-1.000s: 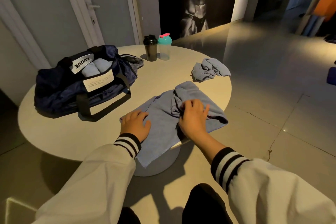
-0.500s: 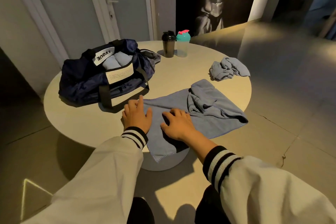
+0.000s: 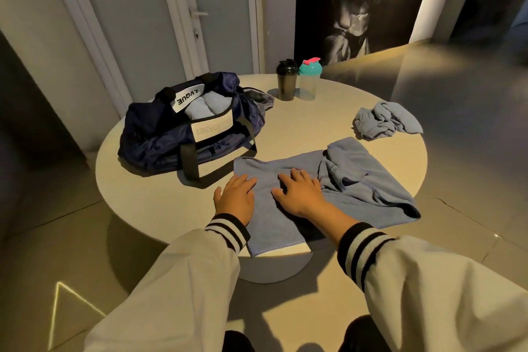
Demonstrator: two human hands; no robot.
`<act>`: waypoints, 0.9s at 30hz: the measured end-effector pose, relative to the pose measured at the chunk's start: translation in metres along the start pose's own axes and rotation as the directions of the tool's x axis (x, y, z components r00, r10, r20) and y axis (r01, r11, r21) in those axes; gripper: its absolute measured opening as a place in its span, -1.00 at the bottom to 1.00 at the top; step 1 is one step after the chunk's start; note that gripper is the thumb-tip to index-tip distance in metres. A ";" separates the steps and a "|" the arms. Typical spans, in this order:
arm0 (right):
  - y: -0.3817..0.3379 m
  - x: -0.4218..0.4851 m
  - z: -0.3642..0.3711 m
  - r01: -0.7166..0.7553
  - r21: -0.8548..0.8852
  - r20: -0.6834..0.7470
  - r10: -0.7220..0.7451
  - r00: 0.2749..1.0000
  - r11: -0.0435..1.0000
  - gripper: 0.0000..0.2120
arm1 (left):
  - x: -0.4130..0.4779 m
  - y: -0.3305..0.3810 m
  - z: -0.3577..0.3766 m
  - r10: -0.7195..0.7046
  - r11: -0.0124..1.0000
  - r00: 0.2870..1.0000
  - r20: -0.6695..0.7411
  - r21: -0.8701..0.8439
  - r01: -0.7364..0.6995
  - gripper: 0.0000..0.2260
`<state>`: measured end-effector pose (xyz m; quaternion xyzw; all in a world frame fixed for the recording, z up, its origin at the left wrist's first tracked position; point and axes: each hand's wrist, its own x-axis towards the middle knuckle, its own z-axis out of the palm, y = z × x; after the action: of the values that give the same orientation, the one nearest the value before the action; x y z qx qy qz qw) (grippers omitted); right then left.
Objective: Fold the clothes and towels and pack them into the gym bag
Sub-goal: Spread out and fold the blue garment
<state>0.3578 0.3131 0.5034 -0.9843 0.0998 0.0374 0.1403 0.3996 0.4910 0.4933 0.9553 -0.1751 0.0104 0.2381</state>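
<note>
My left hand (image 3: 235, 198) and right hand (image 3: 300, 194) press flat, fingers straight, on the blue towel (image 3: 371, 180), spread on the round bench (image 3: 328, 120) just right of the open gym bag (image 3: 160, 134). My right hand has slid off the towel's bunched end to join the left, so the near half looks smoothed; folding seems yet to begin.

The soft navy-blue fabric gym bag (image 3: 148, 137) has black straps and a cream label panel; the spread terry towel (image 3: 268, 228) and crumpled cloth (image 3: 385, 123) are grey-blue; the cream jacket sleeves (image 3: 185, 280) carry black-and-white striped cuffs; one plastic shaker bottle (image 3: 286, 83) is black.
</note>
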 end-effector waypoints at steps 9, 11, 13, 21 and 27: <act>-0.009 0.006 0.013 0.028 -0.059 -0.258 -0.042 0.965 0.998 -0.53 | -0.006 0.005 0.000 0.005 0.982 0.990 0.141 0.186 -0.032 -0.54; -0.010 0.001 0.018 0.048 -0.069 -0.262 -0.065 0.963 0.996 -0.54 | -0.006 0.005 -0.001 0.013 0.985 0.991 0.134 0.168 -0.036 -0.56; -0.010 0.002 0.017 0.056 -0.047 -0.221 -0.065 0.973 0.997 -0.53 | -0.007 0.004 -0.001 0.023 0.987 0.991 0.130 0.153 -0.043 -0.58; 0.001 -0.043 0.017 0.084 -0.078 -0.310 -0.104 0.945 0.993 -0.57 | -0.010 0.008 -0.005 0.025 0.983 0.988 0.154 0.175 -0.052 -0.56; 0.002 -0.066 0.026 0.110 -0.026 -0.363 -0.112 0.925 0.994 -0.69 | -0.034 0.018 -0.004 0.212 0.968 0.970 0.122 0.112 -0.226 -0.56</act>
<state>0.2922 0.3308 0.4844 -0.9786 0.0681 -0.1533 0.1190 0.3614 0.4893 0.5013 0.9423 -0.2913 -0.0045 0.1651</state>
